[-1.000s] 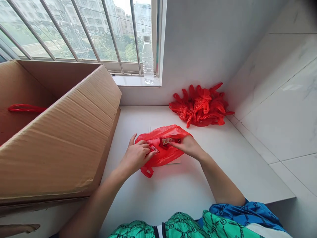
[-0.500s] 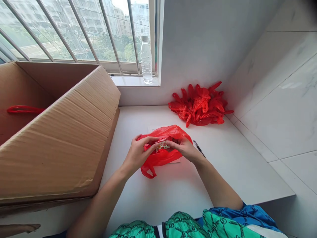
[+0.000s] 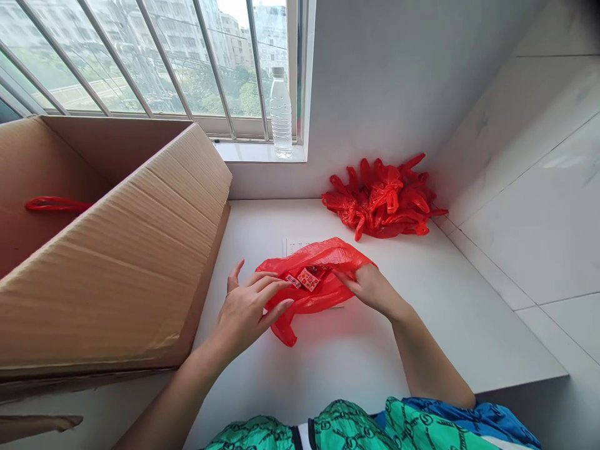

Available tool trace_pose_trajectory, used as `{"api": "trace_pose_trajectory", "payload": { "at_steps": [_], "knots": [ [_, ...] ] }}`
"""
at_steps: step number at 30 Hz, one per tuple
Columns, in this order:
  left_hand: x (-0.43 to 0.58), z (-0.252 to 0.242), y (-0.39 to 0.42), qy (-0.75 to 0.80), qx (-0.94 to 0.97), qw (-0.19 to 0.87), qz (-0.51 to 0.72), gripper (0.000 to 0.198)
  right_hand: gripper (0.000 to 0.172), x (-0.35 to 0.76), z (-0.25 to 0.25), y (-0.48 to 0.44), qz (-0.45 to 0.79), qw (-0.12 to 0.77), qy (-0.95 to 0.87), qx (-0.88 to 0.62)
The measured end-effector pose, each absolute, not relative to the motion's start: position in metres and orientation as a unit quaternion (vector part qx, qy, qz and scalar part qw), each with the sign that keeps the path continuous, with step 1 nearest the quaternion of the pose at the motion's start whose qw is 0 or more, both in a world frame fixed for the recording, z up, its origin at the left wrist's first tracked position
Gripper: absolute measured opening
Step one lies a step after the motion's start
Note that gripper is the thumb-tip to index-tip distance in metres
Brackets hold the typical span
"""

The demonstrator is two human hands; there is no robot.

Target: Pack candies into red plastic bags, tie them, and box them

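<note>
A thin red plastic bag point(image 3: 314, 305) lies on the white tabletop with its mouth spread toward me. Inside sit small red packets with pale printing, one packet point(image 3: 309, 279) facing up and another packet point(image 3: 293, 282) beside it. At the bag's left side my left hand point(image 3: 250, 303) is open, its fingers apart, with the fingertips over the bag's edge. My right hand point(image 3: 377, 290) grips the right side of the bag's mouth. Its thumb shows, while the other fingers are covered by the plastic.
Left of the bag stands a large open cardboard box point(image 3: 140, 262), with a red strap point(image 3: 59, 204) inside. A heap of red plastic bags point(image 3: 384, 200) lies by the wall. Printed paper point(image 3: 296, 245) shows behind the bag. A clear bottle point(image 3: 281, 119) stands on the windowsill.
Both hands have let go of the small packet, which now rests inside the bag. My left hand has moved left and opened; my right hand has shifted right along the bag.
</note>
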State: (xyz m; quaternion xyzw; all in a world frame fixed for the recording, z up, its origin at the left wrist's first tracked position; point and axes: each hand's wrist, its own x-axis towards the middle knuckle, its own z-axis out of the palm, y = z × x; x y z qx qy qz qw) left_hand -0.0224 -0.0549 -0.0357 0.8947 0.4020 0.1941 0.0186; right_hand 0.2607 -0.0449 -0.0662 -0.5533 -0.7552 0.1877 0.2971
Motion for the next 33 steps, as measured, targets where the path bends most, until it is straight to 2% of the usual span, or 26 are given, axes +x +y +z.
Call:
{"api": "trace_pose_trajectory", "payload": {
  "at_steps": [3,6,8,12,16,18,21,24,26,29,33],
  "knots": [
    [-0.02,-0.033,-0.06,0.383,0.905,0.015,0.184,0.023,0.038,0.263,-0.054,-0.049,0.184,0.28,-0.753,-0.566],
    [-0.016,-0.026,-0.062,0.368,0.911,-0.003,0.186,0.027,0.021,0.267,-0.033,-0.056,0.199,0.331,-0.751,-0.535],
    [-0.017,-0.019,-0.065,0.356,0.915,-0.014,0.19,0.033,0.021,0.273,-0.02,-0.062,0.192,0.374,-0.74,-0.525],
    [-0.032,-0.014,-0.078,0.328,0.928,-0.015,0.175,0.048,0.019,0.286,-0.008,-0.07,0.077,0.406,-0.736,-0.537],
    [-0.049,-0.036,-0.092,0.33,0.928,-0.046,0.168,0.068,0.038,0.291,-0.018,-0.065,-0.014,0.342,-0.78,-0.525],
    [-0.05,-0.054,-0.094,0.338,0.924,-0.074,0.165,0.072,0.045,0.288,-0.027,-0.057,-0.044,0.308,-0.792,-0.525],
    [-0.042,-0.071,-0.089,0.338,0.918,-0.103,0.18,0.063,0.034,0.279,-0.034,-0.041,-0.078,0.26,-0.785,-0.557],
    [-0.032,-0.065,-0.079,0.332,0.905,-0.099,0.247,0.037,0.019,0.275,-0.024,-0.028,-0.044,0.254,-0.758,-0.6],
    [-0.028,-0.051,-0.075,0.343,0.882,-0.073,0.315,0.024,0.016,0.278,-0.012,-0.025,0.023,0.298,-0.741,-0.601],
    [-0.029,-0.031,-0.075,0.384,0.83,0.004,0.406,0.023,0.011,0.286,0.003,-0.033,0.109,0.387,-0.716,-0.571],
    [-0.032,-0.022,-0.082,0.402,0.799,0.093,0.438,0.027,0.012,0.288,0.005,-0.058,0.072,0.463,-0.694,-0.547]
  ]
}}
